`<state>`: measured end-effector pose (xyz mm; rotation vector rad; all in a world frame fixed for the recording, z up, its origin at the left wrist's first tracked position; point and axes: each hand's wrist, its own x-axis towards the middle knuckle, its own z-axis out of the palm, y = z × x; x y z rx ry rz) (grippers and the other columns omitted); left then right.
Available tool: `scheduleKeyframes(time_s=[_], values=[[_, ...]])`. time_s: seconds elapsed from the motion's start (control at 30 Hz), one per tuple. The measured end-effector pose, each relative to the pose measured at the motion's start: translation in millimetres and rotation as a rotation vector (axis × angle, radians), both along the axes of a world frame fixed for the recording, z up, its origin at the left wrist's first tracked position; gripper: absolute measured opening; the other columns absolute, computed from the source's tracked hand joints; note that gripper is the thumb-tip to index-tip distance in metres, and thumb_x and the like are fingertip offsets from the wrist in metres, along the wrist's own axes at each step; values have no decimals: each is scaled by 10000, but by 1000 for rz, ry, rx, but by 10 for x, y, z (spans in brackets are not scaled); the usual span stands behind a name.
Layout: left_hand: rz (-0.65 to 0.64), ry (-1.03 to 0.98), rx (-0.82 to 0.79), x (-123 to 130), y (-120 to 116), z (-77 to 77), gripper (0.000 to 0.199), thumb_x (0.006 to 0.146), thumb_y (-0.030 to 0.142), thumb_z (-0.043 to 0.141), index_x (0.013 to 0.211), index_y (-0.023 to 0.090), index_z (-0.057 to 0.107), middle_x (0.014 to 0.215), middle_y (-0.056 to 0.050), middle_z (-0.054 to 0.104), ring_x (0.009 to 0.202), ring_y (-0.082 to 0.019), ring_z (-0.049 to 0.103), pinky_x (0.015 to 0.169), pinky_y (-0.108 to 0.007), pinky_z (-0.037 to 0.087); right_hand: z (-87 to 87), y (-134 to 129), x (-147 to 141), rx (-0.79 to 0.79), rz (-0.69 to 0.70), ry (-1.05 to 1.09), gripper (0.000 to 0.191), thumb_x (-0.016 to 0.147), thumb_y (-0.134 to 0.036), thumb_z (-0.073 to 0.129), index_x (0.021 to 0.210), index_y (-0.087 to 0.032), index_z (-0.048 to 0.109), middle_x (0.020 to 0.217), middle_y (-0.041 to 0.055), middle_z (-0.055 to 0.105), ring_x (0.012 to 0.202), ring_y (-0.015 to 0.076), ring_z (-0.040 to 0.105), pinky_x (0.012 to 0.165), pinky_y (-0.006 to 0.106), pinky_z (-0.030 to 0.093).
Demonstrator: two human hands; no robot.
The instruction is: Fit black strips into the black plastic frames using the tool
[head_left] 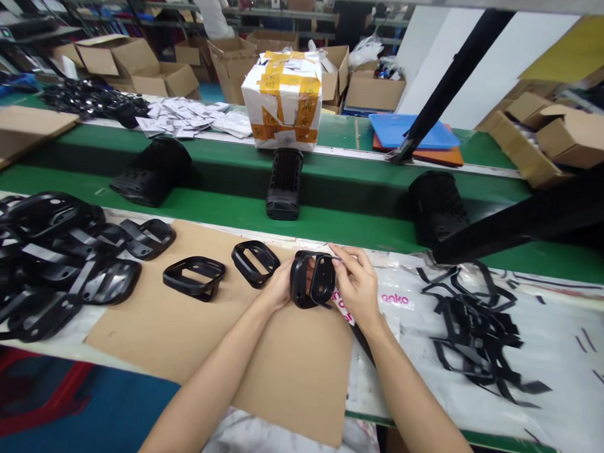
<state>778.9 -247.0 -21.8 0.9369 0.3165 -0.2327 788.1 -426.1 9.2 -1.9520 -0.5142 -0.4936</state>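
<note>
My left hand (pixel 281 284) is closed around the left side of a black plastic frame (pixel 295 279), holding it tilted up above the brown cardboard sheet (pixel 217 343). At the frame's right edge is my right hand (pixel 358 282), its thumb and forefinger pinched on what looks like a thin black strip; the fingers partly hide it. Two similar black frames, a nearer one (pixel 194 277) and another (pixel 255 261), lie on the cardboard to the left. A tangled pile of black strips (pixel 477 334) lies to the right of my right hand.
Many black frames are heaped (pixel 45 262) at the left. Beyond the work surface runs a green conveyor belt (pixel 223 190) carrying several black meshed parts, one black part (pixel 284 186) in the middle. A taped white box (pixel 282 99), blue tray (pixel 413 131) and slanted black post (pixel 453 79) stand behind.
</note>
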Motion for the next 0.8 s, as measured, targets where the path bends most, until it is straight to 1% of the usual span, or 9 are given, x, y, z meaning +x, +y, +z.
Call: scheduleKeyframes(time_s=[0.17,0.23,0.4,0.53,0.6,0.67,0.73,0.77,0.8], values=[[-22,-74,119,-23,-19,12,388,695,449,846,917,145,752,847,-47,762,808,-214,674,778,-313,507,13,43,-75,19,6,-95,382,1012,-130,581,1311,-321,723,1209,75,629,707,133,575,671,323,550],[-58,-93,116,-30,-26,33,338,724,437,831,886,154,742,789,-31,742,747,-195,655,720,-299,497,-9,59,-99,5,10,-114,375,1016,-125,571,1298,-315,731,1219,80,634,718,135,581,681,327,556],[-145,-40,-90,-22,-20,112,246,749,344,811,831,154,677,616,21,600,597,-145,582,601,-261,462,-34,66,-50,-47,1,-50,357,1033,-145,538,1301,-293,723,1252,85,643,746,143,585,762,351,575],[-152,0,-193,3,33,176,240,694,221,807,714,151,578,555,70,441,469,-65,396,482,-202,345,190,25,-113,-77,32,60,408,1004,-194,594,1405,-260,624,1388,118,566,958,201,642,952,422,556],[-174,55,-259,13,70,212,263,703,184,764,651,162,508,538,83,363,443,-50,325,454,-192,313,322,-2,-334,-51,-19,56,405,988,-193,599,1390,-246,592,1327,123,575,1049,230,630,977,437,541],[-163,122,-315,20,97,245,259,747,156,695,632,173,463,544,81,335,436,-51,312,454,-190,337,363,-8,-698,-38,2,36,305,948,-180,630,1246,-239,599,1135,89,626,1045,243,620,936,426,544],[-131,181,-348,26,101,269,243,801,138,621,634,175,448,560,69,349,437,-57,331,468,-192,375,274,14,-1125,-151,220,77,254,893,-171,670,1128,-241,602,1064,67,640,1054,251,617,939,428,537],[-118,203,-356,29,91,278,243,817,128,597,635,175,443,565,64,359,439,-59,339,473,-194,387,188,30,-1322,-265,351,103,311,864,-227,719,1155,-234,609,1113,80,654,1127,281,601,990,461,520],[-108,218,-360,30,71,286,246,827,118,582,634,176,440,568,61,366,439,-60,342,475,-194,391,89,45,-1491,-397,470,158,494,815,-313,794,1259,-226,597,1283,113,633,1272,326,544,1091,510,467]])
